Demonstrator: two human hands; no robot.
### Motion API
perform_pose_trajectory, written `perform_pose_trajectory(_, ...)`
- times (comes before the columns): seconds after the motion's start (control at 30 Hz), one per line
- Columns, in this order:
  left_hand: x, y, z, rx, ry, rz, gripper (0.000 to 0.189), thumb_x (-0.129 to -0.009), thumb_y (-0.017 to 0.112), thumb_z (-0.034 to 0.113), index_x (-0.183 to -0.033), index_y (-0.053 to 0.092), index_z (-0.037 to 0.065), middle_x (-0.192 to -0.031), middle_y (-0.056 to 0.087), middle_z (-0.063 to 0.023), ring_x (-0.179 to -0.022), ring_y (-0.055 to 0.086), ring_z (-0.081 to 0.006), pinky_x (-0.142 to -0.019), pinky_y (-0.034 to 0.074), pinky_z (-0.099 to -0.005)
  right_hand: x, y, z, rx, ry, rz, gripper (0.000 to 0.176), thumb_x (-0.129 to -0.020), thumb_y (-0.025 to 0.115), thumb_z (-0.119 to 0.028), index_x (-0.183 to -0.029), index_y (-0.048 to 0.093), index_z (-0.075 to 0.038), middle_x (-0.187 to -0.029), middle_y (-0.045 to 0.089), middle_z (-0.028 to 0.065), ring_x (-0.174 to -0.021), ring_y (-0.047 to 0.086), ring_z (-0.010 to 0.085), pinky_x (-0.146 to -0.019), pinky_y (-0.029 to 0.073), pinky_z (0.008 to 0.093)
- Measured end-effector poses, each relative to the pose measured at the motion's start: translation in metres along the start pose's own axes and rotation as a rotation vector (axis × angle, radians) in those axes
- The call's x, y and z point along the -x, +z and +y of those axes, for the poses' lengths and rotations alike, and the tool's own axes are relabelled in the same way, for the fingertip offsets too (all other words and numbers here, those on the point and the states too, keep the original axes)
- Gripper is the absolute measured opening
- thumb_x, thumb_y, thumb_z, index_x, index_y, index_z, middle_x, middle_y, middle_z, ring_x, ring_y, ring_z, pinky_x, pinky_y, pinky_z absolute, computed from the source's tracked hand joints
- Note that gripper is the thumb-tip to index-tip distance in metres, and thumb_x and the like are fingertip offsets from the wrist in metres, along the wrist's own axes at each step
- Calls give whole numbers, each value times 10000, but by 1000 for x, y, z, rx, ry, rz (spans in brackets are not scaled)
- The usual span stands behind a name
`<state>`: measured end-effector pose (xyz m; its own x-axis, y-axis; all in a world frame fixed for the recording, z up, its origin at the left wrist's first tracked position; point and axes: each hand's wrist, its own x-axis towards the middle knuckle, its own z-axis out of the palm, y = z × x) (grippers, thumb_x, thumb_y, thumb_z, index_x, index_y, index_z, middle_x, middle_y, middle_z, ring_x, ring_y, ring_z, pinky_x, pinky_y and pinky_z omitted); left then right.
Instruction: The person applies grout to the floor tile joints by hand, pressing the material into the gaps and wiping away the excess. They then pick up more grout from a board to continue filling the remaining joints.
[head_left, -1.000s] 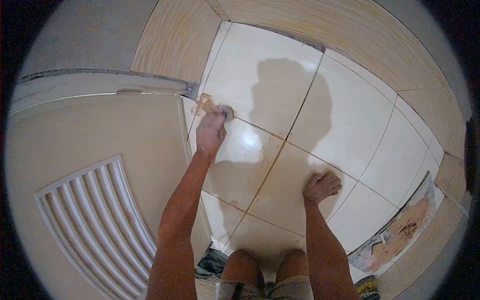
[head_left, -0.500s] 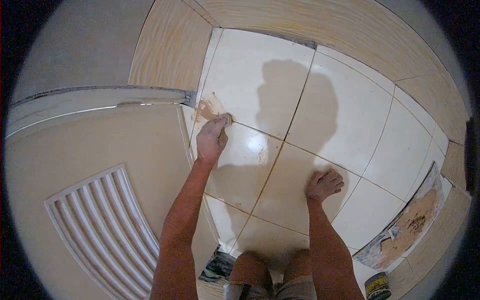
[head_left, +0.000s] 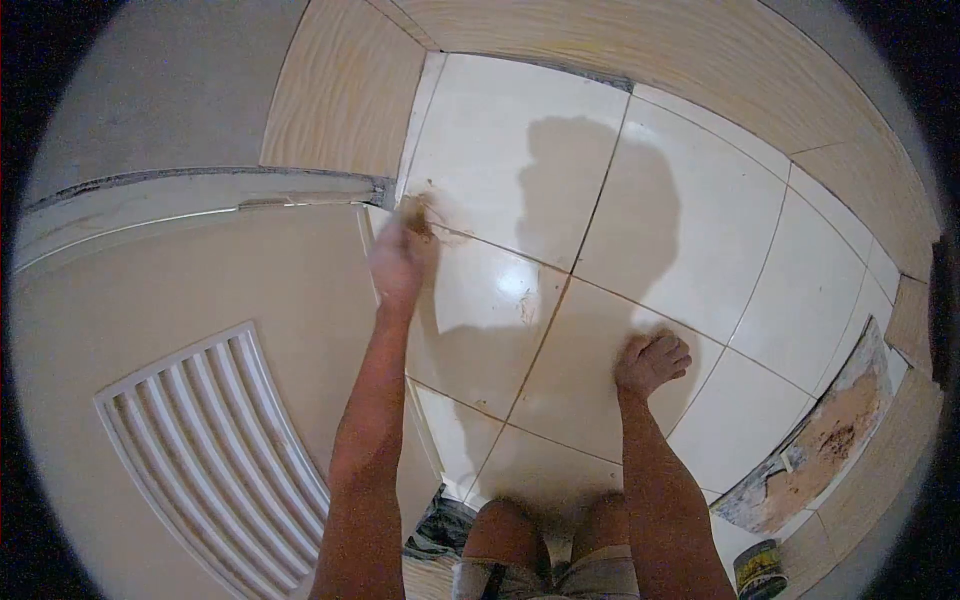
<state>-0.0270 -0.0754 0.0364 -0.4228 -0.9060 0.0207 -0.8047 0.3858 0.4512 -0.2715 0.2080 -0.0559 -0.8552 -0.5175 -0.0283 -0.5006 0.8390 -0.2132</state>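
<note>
My left hand (head_left: 398, 258) is blurred with motion at the joint between two white floor tiles (head_left: 520, 160), next to the door's corner. It is closed on a small pad (head_left: 416, 214), too blurred to make out, which presses on a brown smear there. My right hand (head_left: 652, 362) rests on a floor tile to the right with fingers curled and nothing in it. My knees (head_left: 530, 540) are on the floor at the bottom of the view.
A cream door with a louvred vent (head_left: 200, 430) fills the left. Wood-look skirting tiles (head_left: 345, 90) run along the walls. At the lower right lies a board smeared with brown paste (head_left: 820, 440), with a small can (head_left: 757, 570) beside it. A dark cloth (head_left: 440, 525) lies by my knees.
My left hand has slid left and up along the tile joint toward the door corner, and most of the brown smear is gone. My right hand has stayed put.
</note>
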Motion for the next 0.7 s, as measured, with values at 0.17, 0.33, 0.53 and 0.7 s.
perform_pose_trajectory(0.17, 5, 33, 14, -274, -286, 130, 303, -857, 587, 251, -1098, 615, 70, -959, 671, -186, -870, 652, -372, -735, 526, -449, 0, 0, -3, 10, 9, 29, 382, -802, 496, -308, -1055, 509, -21, -1114, 431, 220, -1023, 399, 404, -847, 309, 562)
perform_pose_trajectory(0.33, -9, 35, 38, -266, -491, 54, 296, -846, 594, 289, -1053, 652, 86, -897, 668, -192, -828, 643, -387, -703, 521, -456, 1, 1, 0, -49, 0, 3, 419, -813, 497, -349, -1077, 494, -24, -1123, 425, 218, -1038, 388, 406, -857, 307, 570)
perform_pose_trajectory(0.53, -23, 22, -6, -111, -348, 298, 239, -825, 583, 181, -1027, 667, 87, -857, 660, -187, -779, 631, -396, -680, 507, -464, 3, 1, 0, -21, 11, -5, 435, -811, 499, -351, -1098, 488, -25, -1170, 417, 230, -1066, 377, 420, -887, 296, 601)
perform_pose_trajectory(0.7, 0, 23, 21, -163, -109, 129, 350, -823, 598, 169, -1172, 621, 148, -911, 653, -194, -848, 628, -388, -749, 506, -465, 3, 2, 1, -40, 21, -18, 439, -818, 498, -346, -1118, 487, -26, -1174, 418, 233, -1066, 382, 420, -879, 299, 610)
